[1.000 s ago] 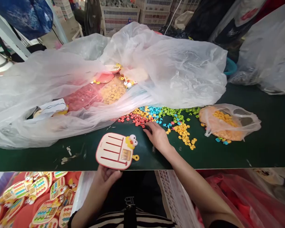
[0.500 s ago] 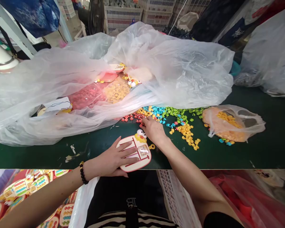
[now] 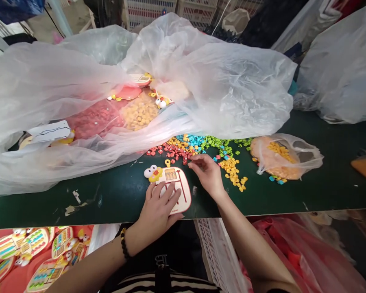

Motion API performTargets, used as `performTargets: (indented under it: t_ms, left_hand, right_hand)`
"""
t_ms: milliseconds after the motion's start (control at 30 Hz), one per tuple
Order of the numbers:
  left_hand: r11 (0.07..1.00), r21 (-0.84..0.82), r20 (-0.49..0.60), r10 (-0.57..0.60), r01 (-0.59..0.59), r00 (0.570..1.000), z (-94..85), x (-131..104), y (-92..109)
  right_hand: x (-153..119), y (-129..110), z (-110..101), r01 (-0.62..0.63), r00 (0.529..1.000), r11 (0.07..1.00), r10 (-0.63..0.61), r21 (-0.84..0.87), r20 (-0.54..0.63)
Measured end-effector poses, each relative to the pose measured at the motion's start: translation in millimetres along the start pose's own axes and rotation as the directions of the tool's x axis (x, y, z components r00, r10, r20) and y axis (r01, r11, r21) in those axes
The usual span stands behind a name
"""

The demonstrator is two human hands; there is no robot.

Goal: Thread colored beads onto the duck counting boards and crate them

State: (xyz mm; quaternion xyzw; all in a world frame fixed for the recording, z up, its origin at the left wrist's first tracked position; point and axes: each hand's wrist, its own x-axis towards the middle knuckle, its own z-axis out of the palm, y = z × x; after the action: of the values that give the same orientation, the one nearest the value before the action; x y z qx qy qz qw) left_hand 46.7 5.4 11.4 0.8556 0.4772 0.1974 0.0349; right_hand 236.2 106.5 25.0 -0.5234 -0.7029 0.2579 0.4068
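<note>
A cream toy board (image 3: 185,188) with red slots and a yellow big-eyed head lies on the dark green table. My left hand (image 3: 158,205) rests on its lower left part, fingers spread over the slots. To the right of the board, my right hand (image 3: 208,173) is bent just above the table, thumb and fingertips close together beside the red pieces (image 3: 173,151). Whatever those fingertips hold, if anything, is too small to make out. Behind the hands lie blue pieces (image 3: 193,140), green pieces (image 3: 215,142) and yellow pieces (image 3: 232,169).
Large clear plastic bags (image 3: 225,89) cover the back of the green table (image 3: 277,199). A small bag of yellow pieces (image 3: 280,150) sits at right. Several finished-looking toy boards (image 3: 35,242) lie below the table edge at left.
The board has turned so its yellow head points to the upper left, and my left hand has turned with it. My right hand has drawn slightly away from the red pieces toward the right.
</note>
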Motion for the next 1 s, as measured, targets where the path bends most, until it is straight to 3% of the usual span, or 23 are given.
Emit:
performTargets:
  t_ms: [67, 133, 300, 433, 533, 633, 800, 933, 1000]
  left_hand:
    - [0.999, -0.042, 0.007, 0.035, -0.035, 0.999, 0.1, 0, -4]
    - [0.997, -0.057, 0.036, 0.060, -0.058, 0.998, 0.0, 0, -5]
    - [0.994, -0.083, 0.060, 0.082, -0.077, 0.995, 2.6, -2, -6]
    - [0.995, -0.056, 0.030, 0.078, -0.077, 0.996, 6.0, -5, -4]
    - [0.996, -0.035, 0.029, 0.083, -0.082, 0.996, 6.9, -6, -4]
    - [0.996, -0.030, 0.017, 0.084, -0.084, 0.996, 7.3, -5, -4]
    - [0.994, -0.072, -0.021, 0.082, -0.083, 0.996, 7.2, -5, -3]
    - [0.991, -0.092, -0.057, 0.094, -0.099, 0.994, 4.7, -6, -6]
    - [0.992, -0.070, -0.044, 0.098, -0.101, 0.994, 2.6, -5, -8]
  right_hand:
    - [-4, -6, 0, -0.031, 0.998, 0.992, 0.025, 0.123, 0.050]
    - [-7, -11, 4, -0.006, 0.995, 0.993, -0.006, 0.116, 0.100]
    - [-14, -12, 22, 0.129, 0.990, 0.979, -0.118, -0.161, 0.078]
    - [-21, -9, 25, 0.201, 0.979, 0.875, -0.187, -0.440, 0.076]
    - [-30, -10, 20, 0.226, 0.974, 0.811, -0.185, -0.540, 0.130]
    - [-49, -14, 16, 0.222, 0.972, 0.805, -0.138, -0.550, 0.190]
    - [-86, -33, 24, 0.106, 0.980, 0.877, -0.011, -0.469, 0.199]
    - [-72, -38, 22, 0.170, 0.950, 0.914, -0.052, -0.369, 0.309]
    - [-50, -26, 5, 0.180, 0.971, 0.915, -0.106, -0.362, 0.215]
